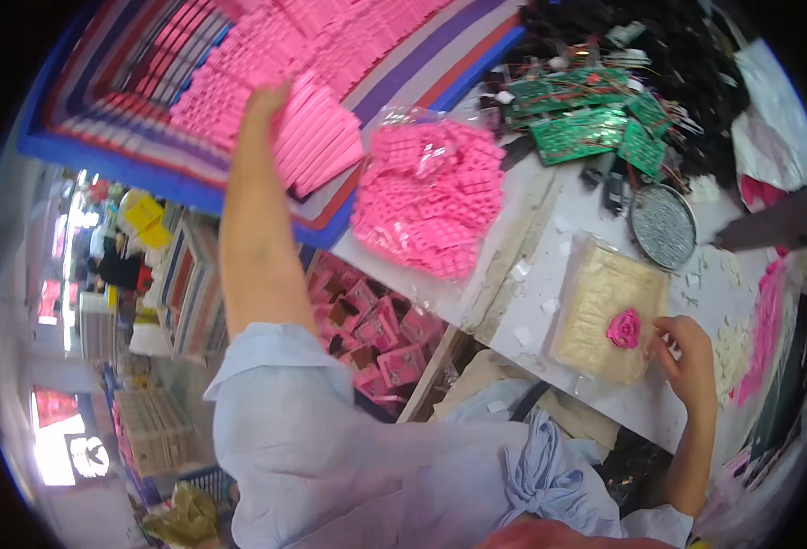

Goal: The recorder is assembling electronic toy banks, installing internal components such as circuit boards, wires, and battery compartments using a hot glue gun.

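Note:
My left arm stretches far out over a striped tray filled with rows of pink plastic pieces [317,137]. At their edge my left hand [269,99] touches the pieces; its fingers are mostly hidden, so I cannot tell whether it grips one. On the right, my right hand [685,355] rests beside a cream pad [596,297] wrapped in clear plastic. Its fingers are loosely bent and apart, with nothing visible in them. A coiled, bright pink rosette-like thing [624,328] lies on the pad, just left of those fingertips.
A clear bag of pink gridded pieces [429,197] sits between tray and pad. Beyond are green circuit boards [582,119] with wires, and a round dish of small metal parts [663,226]. A dark tool [779,220] juts in at right. Below the table edge is a bin of pink parts [376,329].

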Available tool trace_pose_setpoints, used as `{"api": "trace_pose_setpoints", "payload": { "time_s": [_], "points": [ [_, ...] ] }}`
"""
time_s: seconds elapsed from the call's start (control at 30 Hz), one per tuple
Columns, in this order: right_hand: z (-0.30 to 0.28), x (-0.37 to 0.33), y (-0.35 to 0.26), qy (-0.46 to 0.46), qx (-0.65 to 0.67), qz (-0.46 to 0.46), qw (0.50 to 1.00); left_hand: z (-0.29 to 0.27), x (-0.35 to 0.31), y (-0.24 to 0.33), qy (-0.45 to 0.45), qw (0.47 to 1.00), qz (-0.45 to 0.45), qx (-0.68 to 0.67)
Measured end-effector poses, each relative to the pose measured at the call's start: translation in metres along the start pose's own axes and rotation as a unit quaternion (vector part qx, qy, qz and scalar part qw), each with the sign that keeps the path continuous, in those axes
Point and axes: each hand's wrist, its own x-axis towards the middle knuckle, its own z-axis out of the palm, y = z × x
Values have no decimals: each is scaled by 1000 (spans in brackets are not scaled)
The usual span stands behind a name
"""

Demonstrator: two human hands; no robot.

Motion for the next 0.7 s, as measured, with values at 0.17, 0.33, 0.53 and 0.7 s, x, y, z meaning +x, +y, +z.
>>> {"api": "trace_pose_setpoints", "payload": {
  "time_s": [0.17, 0.33, 0.53, 0.7],
  "points": [
    [-1, -6, 17, 12, -52, -72, 996, 11, 43, -77, -98, 981, 147, -81],
    [8, 5, 22, 65, -10, -130, 989, -17, 35, -57, 131, 971, 191, -66],
    [40, 17, -67, 193, 363, -95, 907, -71, -339, 194, 87, 833, 432, -335],
    [46, 0, -61, 113, 525, -58, 841, -81, -464, 265, -128, 721, 591, -340]
  ]
}}
